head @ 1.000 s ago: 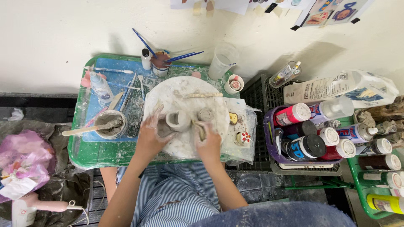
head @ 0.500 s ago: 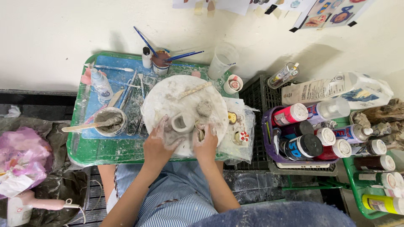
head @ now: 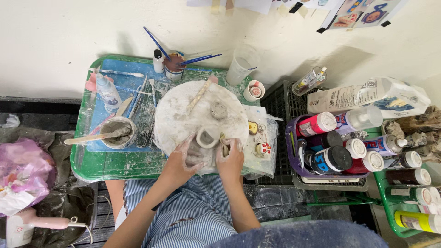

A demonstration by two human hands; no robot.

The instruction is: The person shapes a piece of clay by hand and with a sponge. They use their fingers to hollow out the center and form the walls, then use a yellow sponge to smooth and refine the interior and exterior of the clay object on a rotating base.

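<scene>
A round, clay-smeared white board lies on a green tray table. At its near edge my left hand presses on a flat grey clay piece. My right hand pinches a small clay strip just right of it. A small ring-shaped clay cup stands between the two hands. Farther back on the board sit a clay lump and a wooden stick.
A bowl of grey slip with a stick, modelling tools, a brush cup and a plastic cup crowd the tray. Paint bottles fill a purple basket at right. A pink bag lies left.
The view has shifted so the tray sits slightly differently in frame. Both hands have drawn back toward the board's near edge, staying around the clay cup.
</scene>
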